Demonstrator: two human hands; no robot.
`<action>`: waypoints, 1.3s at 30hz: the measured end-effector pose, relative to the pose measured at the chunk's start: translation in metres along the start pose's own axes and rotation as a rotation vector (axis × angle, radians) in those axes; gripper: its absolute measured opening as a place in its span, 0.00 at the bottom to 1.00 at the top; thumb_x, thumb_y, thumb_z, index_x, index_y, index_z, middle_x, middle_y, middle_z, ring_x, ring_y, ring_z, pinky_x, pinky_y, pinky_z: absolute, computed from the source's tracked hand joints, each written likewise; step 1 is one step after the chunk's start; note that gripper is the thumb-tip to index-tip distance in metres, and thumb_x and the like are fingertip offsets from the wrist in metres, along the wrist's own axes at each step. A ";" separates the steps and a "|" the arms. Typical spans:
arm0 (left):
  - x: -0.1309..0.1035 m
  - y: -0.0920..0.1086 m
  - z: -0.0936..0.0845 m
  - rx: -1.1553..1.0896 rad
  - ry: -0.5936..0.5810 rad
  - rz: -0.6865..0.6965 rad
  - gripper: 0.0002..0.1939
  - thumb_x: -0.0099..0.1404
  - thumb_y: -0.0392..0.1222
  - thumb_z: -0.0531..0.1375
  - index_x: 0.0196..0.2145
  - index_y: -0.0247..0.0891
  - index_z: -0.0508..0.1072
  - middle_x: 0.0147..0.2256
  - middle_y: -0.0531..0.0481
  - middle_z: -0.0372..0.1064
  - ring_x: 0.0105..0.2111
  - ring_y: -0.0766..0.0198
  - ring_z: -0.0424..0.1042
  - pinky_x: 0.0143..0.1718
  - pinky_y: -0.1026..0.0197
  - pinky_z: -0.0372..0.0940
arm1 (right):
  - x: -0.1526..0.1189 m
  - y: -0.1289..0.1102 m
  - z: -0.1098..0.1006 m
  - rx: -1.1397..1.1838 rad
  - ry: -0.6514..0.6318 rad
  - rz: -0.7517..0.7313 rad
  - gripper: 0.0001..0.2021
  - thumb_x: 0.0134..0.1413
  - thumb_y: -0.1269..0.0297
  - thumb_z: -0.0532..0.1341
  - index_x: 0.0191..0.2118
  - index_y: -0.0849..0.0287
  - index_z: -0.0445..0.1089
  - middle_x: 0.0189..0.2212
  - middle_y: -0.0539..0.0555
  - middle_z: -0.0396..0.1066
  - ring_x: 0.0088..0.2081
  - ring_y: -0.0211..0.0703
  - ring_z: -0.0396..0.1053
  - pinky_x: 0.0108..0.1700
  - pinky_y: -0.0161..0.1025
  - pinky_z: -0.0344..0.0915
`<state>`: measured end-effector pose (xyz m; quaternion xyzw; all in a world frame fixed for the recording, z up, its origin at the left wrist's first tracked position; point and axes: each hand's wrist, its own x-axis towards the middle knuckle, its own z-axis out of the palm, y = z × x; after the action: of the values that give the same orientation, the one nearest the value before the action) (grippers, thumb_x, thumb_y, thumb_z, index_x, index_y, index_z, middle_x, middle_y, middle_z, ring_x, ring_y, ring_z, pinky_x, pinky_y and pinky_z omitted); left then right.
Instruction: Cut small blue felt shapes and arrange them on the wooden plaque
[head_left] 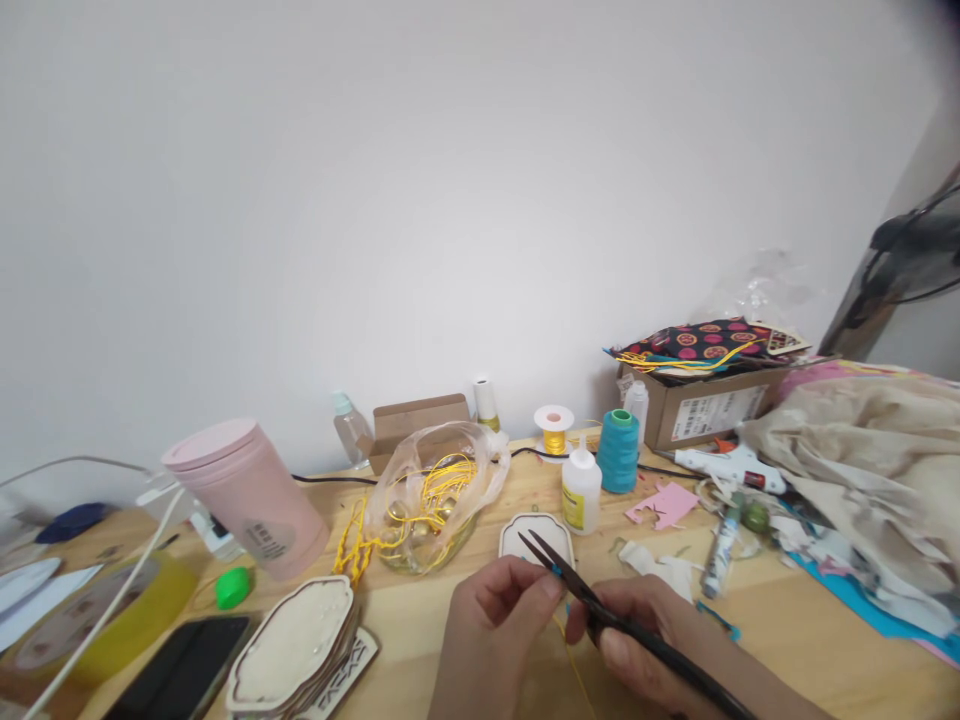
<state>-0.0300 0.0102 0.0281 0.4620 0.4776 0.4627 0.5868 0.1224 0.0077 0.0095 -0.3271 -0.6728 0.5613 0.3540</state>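
My left hand (499, 625) is closed, its thumb and forefinger pinched together at the scissor blades. A small bit of blue thread (556, 570) shows at those fingertips, and a thin yellow cord (576, 665) hangs below between my hands; how the two join is hidden. Black scissors (574, 582) are gripped in my right hand (652, 625), blades pointing up and left with the tips slightly apart. Just behind the blades, a pale scalloped plaque (517, 532) lies on the wooden table (420, 640), partly covered by them.
A glue bottle (580, 490), a blue thread cone (619, 455) and a yellow cord spool (553, 430) stand behind. Leftward are a plastic bag (442, 500) of gold bells, stacked plaques (292, 640), a phone (180, 665) and a pink cup (251, 490). A glue gun (727, 465) and fabric (870, 440) lie right.
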 end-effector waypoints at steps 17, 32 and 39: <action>-0.003 0.002 0.001 0.011 0.017 -0.041 0.05 0.47 0.37 0.60 0.17 0.33 0.70 0.18 0.53 0.68 0.23 0.65 0.63 0.27 0.65 0.57 | 0.001 0.003 0.001 -0.030 0.024 0.044 0.23 0.47 0.45 0.52 0.24 0.64 0.62 0.15 0.42 0.44 0.16 0.30 0.41 0.16 0.31 0.38; -0.002 0.007 0.000 0.099 0.024 -0.049 0.05 0.45 0.38 0.60 0.16 0.34 0.70 0.17 0.54 0.65 0.23 0.64 0.62 0.25 0.65 0.56 | -0.001 0.006 -0.002 -0.091 0.001 0.067 0.21 0.47 0.46 0.53 0.23 0.63 0.64 0.15 0.43 0.45 0.18 0.31 0.42 0.17 0.31 0.38; 0.000 0.000 0.001 0.068 -0.030 -0.089 0.05 0.45 0.39 0.61 0.17 0.35 0.70 0.17 0.54 0.64 0.21 0.67 0.60 0.23 0.66 0.54 | 0.004 0.003 -0.010 -0.071 0.145 0.067 0.16 0.43 0.52 0.58 0.24 0.63 0.64 0.15 0.43 0.48 0.18 0.32 0.44 0.18 0.30 0.41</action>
<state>-0.0294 0.0104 0.0284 0.4669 0.5042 0.4128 0.5978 0.1287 0.0172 0.0084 -0.4015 -0.6537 0.5234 0.3709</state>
